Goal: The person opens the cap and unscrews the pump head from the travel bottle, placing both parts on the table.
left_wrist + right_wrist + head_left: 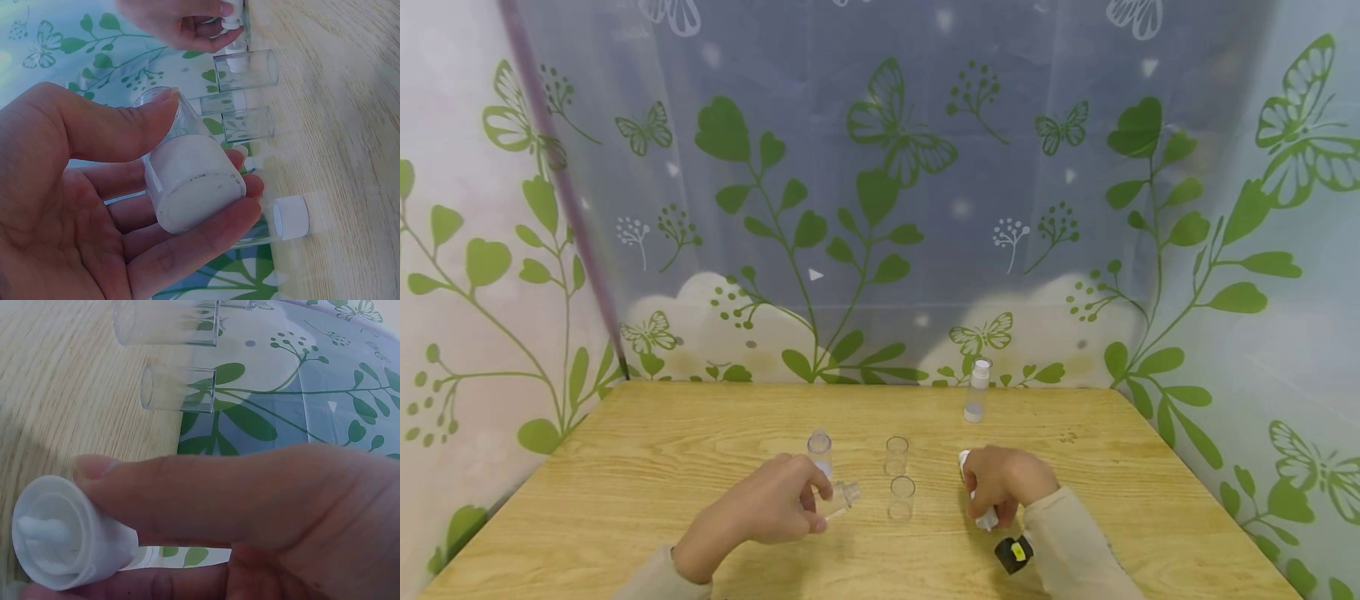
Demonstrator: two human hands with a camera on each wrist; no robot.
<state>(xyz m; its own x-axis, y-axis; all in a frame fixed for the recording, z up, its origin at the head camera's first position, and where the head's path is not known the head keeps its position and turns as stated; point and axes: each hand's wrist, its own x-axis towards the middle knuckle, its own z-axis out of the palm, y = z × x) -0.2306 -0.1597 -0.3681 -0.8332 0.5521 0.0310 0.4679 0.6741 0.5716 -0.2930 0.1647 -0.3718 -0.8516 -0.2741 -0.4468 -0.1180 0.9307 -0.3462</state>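
My left hand (772, 500) grips a clear bottle (842, 497) lying tilted toward the middle. Its white base (197, 187) faces the camera in the left wrist view, thumb across the clear wall. In my right hand (1011, 479) a white pump head (75, 531) is pinched between thumb and fingers, its hollow underside and short stem showing. Another white piece (964, 464) shows just beyond that hand, partly hidden by it. Between the hands stand two clear caps (897, 458), one behind the other. A second clear bottle (820, 450) with a white base stands just beyond my left hand.
A bottle with a white top and base (976, 393) stands near the back edge of the wooden table (700, 425). Printed curtains (820, 208) close off the back and both sides. A black wrist device (1014, 553) sits by the right sleeve.
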